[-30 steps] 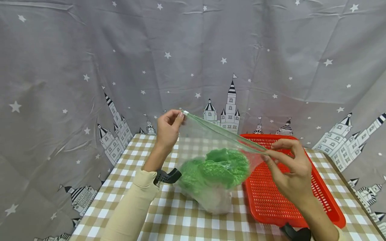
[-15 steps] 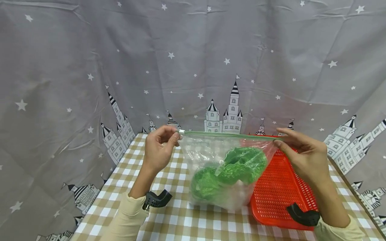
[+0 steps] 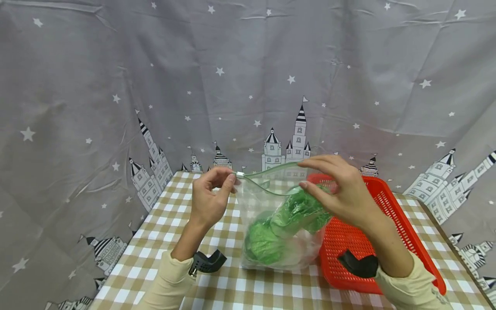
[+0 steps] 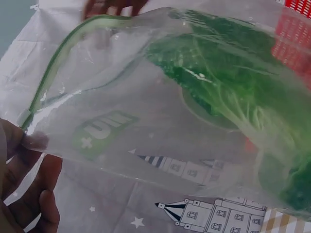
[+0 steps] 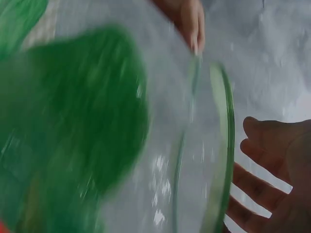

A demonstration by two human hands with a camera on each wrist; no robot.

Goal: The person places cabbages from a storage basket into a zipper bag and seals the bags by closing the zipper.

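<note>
A clear zip bag [image 3: 249, 211] with a green-edged mouth stands on the table, holding leafy green heads [image 3: 267, 243] with pale stalks. My left hand [image 3: 209, 200] pinches its top left corner beside the white slider [image 3: 240, 175]. Between thumb and fingers of my right hand [image 3: 345, 189], the bag's mouth gapes, its two green edges bowed apart. In the right wrist view those fingers [image 5: 265, 189] are spread along the green edge [image 5: 226, 145], without a curl round it. Green lettering [image 4: 104, 133] shows on the bag in the left wrist view.
A red mesh basket [image 3: 345, 254] lies right of the bag, partly behind my right forearm. A brown-and-white checked cloth [image 3: 217, 280] covers the table. Behind it hangs a grey curtain [image 3: 232, 107] with stars and castles.
The bag's top edge was stretched straight between both hands, first slanted, then level. My right hand has since moved left and let go of the far corner, and the mouth now gapes.
</note>
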